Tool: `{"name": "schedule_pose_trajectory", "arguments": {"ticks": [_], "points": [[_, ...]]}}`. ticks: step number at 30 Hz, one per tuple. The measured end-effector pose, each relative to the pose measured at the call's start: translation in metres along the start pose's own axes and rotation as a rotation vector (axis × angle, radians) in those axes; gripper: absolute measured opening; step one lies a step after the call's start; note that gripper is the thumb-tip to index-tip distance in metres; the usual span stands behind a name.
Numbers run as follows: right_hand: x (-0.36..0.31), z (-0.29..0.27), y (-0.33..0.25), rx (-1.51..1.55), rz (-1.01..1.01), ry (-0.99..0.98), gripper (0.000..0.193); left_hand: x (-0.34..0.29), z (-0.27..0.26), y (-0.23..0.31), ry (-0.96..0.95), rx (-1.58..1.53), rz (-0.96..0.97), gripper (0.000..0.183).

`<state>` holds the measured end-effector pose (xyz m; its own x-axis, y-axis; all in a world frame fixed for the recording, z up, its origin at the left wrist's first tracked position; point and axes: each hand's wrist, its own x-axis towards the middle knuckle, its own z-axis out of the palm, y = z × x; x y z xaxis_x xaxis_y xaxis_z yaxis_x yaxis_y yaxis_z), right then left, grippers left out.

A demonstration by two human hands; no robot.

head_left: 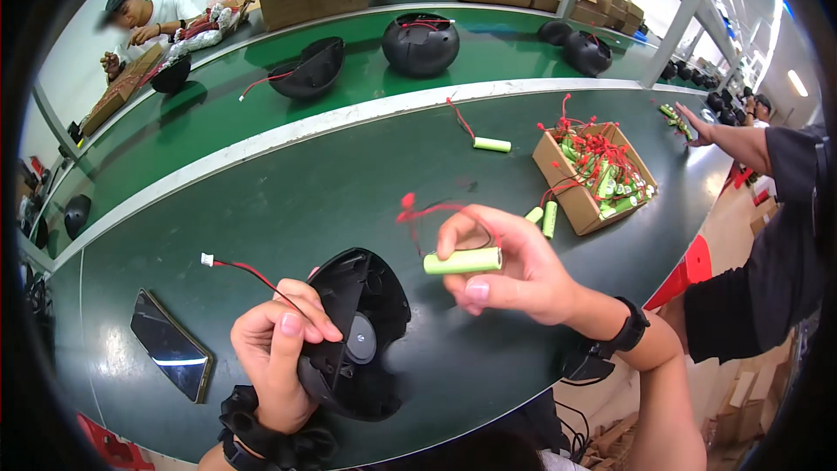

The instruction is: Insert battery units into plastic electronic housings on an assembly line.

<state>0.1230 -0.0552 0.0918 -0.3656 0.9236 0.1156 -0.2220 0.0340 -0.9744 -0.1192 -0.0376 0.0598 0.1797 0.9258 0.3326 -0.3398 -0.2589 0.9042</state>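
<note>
Black plastic in the left hand [281, 342], lower left of centre in the frame: grips a half-round shell [377, 384], hollow side showing, with thumb and fingers clamped on its left edge. Inside the hollow, a round grey disc [360, 338]. Across those fingers, a red-and-black wire [253, 271], ending in a white plug [207, 259] to the left.

At the centre, in the right hand [527, 269]: pinches a green battery [462, 261], nearly level, with thumb and fingertips clamped on it. To the upper right of the shell, and apart from it. Off to the battery's upper left, blurred red leads [427, 209].

Around the hands, a dark green table [218, 201]. At lower left, a dark phone [170, 344], lying flat. Right of centre, an open cardboard box [567, 196] of green batteries [615, 183] with red leads; just beside it, two loose cells [549, 219]; farther left, one more [493, 145].

Across the top, a raised green ledge [235, 118] with more black shells [421, 45]. At upper left, a person in a cap [161, 13]; at right, a co-worker's hand [697, 127] beside more batteries [676, 122].
</note>
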Motion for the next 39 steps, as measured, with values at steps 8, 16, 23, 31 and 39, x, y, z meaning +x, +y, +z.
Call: {"name": "schedule_pose_trajectory", "arguments": {"ticks": [8, 16, 23, 31, 39], "points": [[0.006, 0.012, 0.020, 0.120, 0.095, 0.255, 0.018, -0.004, 0.001, 0.010, -0.169, 0.193, 0.103, 0.023], [0.009, -0.045, -0.019, -1.193, -0.061, 0.411, 0.011, -0.002, -0.007, 0.011, -0.200, 0.230, 0.113, 0.024], [-0.011, -0.049, -0.021, -1.556, -0.060, 0.112, 0.013, -0.003, -0.011, 0.013, -0.188, 0.239, 0.121, 0.024], [-0.026, -0.045, -0.019, -1.973, -0.190, 0.017, 0.021, 0.000, -0.011, 0.017, -0.164, 0.250, 0.111, 0.028], [-0.044, -0.048, -0.025, -1.450, -0.036, 0.134, 0.024, -0.003, -0.015, 0.012, -0.170, 0.259, 0.142, 0.030]]}}
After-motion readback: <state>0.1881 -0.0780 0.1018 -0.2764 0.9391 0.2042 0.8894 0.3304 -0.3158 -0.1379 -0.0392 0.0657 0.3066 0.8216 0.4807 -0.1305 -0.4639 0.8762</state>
